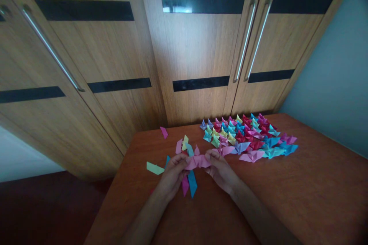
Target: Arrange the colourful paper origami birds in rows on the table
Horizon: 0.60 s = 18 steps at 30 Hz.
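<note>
A pink folded paper piece is stretched between my two hands above the table, with a small point sticking up at its middle. My left hand pinches its left end, and my right hand pinches the right end. Around and under my left hand lie loose folded paper strips, among them a pale green strip, a blue strip and a magenta strip. Beyond my right hand, rows of colourful folded paper shapes stand close together, some partly hidden by others.
The brown wooden table reaches back to a wooden wardrobe with long metal handles. A lone pink strip rests near the table's back left edge. A bluish wall rises on the right.
</note>
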Tool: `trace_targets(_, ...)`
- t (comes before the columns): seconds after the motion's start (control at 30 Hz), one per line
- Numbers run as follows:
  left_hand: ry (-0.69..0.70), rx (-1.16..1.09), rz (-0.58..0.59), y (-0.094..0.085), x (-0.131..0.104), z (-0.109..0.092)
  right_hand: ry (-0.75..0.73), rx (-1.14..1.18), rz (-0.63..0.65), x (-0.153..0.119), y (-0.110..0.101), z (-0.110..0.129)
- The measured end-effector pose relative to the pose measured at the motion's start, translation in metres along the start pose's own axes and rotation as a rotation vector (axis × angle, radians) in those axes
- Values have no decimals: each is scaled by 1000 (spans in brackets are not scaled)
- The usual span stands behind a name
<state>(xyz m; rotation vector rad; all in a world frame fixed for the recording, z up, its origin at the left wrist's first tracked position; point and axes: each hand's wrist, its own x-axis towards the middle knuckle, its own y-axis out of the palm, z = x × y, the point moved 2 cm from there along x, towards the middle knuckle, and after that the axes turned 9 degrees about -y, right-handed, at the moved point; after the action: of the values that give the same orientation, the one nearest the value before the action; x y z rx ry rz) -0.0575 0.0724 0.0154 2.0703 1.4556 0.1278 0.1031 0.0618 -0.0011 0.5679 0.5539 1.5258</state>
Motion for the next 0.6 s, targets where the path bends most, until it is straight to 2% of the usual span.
trace_targets(0.2, 86, 218, -88, 0, -2, -8, -37, -239, 85, -2, 0, 1)
trace_targets(0.37, 76, 392, -127, 1, -3, -13, -44, -468, 134, -2, 2, 2)
trace_targets(0.6, 58, 597, -70, 4, -5, -17, -90, -470, 104, -2, 2, 6)
